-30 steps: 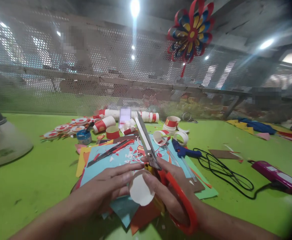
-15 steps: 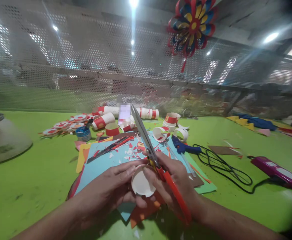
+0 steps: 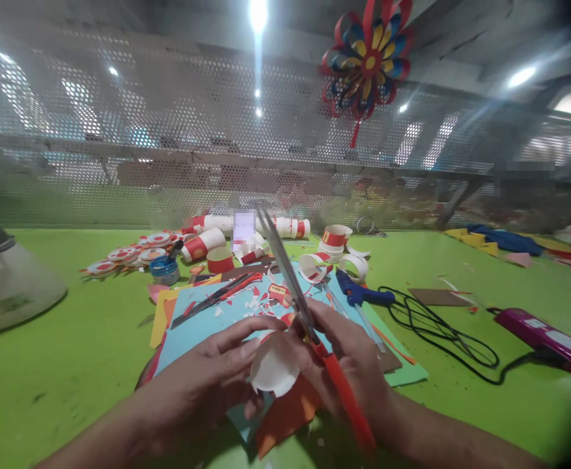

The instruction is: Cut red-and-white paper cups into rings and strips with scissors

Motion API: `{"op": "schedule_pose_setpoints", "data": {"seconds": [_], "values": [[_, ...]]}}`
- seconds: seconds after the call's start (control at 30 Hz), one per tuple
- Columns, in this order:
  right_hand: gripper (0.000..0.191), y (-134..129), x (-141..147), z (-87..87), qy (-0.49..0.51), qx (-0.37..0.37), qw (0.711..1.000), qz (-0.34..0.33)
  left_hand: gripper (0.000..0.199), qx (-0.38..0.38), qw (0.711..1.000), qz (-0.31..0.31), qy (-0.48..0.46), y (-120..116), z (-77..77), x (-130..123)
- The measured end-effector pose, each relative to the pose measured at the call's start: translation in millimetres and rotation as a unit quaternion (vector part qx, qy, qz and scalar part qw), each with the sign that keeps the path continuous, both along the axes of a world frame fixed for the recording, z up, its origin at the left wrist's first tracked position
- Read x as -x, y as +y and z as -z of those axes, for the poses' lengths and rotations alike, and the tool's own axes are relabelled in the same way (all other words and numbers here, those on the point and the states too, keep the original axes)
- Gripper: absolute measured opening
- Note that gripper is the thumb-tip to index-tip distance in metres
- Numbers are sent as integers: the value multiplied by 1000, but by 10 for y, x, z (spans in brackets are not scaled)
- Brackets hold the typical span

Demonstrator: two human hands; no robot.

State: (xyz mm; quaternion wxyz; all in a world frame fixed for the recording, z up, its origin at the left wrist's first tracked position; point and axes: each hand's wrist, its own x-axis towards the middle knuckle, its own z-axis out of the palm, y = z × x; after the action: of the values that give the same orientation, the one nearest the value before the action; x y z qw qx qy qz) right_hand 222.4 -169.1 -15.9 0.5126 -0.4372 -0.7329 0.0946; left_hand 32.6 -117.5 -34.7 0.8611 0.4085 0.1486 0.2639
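In my left hand is a cut paper cup piece, round and white inside, with a notched lower edge. The left fingers are curled around its side. Orange-handled scissors lie in my right hand, blades pointing up and away, their tips slightly apart and blurred. Fingers of the right hand reach to the cup piece's right side; whether they press on it I cannot tell. Beneath both hands is a stack of coloured paper with a light blue sheet on top, strewn with red and white scraps.
Another pair of scissors rests on the paper. A blue glue gun with a black cord is to the right, near a purple device. Behind are cut cup rings, stacked cups and a blue paint jar.
The cup piece has tipped and shifted slightly left and down in my left hand. My right thumb has drawn back from its inside. The scissors stay in my right hand.
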Motion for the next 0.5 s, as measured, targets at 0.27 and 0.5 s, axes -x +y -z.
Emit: {"op": "schedule_pose_setpoints", "data": {"seconds": [0.27, 0.5], "values": [[13, -92, -116, -263, 14, 97, 995, 21, 36, -100, 993, -53, -20, 279, -24, 180], [26, -152, -194, -214, -80, 177, 980, -48, 43, -157, 982, -105, 17, 526, -26, 353]]}}
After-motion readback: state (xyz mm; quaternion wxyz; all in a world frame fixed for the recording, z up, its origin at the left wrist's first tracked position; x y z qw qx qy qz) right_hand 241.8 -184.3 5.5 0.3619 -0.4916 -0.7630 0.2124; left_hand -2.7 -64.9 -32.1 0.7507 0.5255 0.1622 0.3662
